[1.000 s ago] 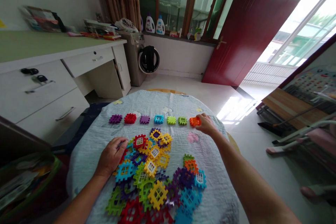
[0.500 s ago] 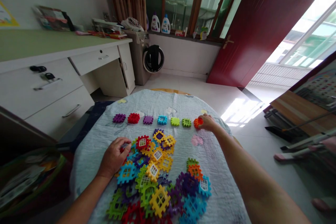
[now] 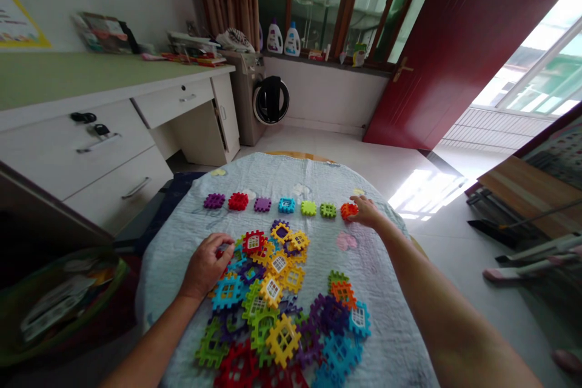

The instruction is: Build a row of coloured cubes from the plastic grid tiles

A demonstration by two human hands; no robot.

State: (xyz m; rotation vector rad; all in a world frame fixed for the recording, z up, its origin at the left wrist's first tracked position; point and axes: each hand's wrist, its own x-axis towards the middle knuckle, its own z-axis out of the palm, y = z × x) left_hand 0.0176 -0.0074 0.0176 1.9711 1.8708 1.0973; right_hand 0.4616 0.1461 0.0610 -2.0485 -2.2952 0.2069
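A round table under a pale blue quilted cloth (image 3: 191, 242) carries a heap of coloured waffle blocks (image 3: 282, 297) in the near middle. Farther back lies a row of small blocks (image 3: 273, 204), purple at the left and orange at the right. My right hand (image 3: 367, 212) reaches to the row's right end, fingers pinched on the orange block (image 3: 348, 210). My left hand (image 3: 207, 265) rests at the heap's left edge, fingers curled over a red piece that is mostly hidden.
A white desk with drawers (image 3: 104, 133) stands at the left, a washing machine (image 3: 261, 103) behind it. A dark red door (image 3: 450, 42) and bright floor are at the right. A green basket (image 3: 54, 303) sits low at the left.
The view has shifted, so everything sits a little further right. My right hand stays on the orange block at the row's end. My left hand has curled slightly at the heap.
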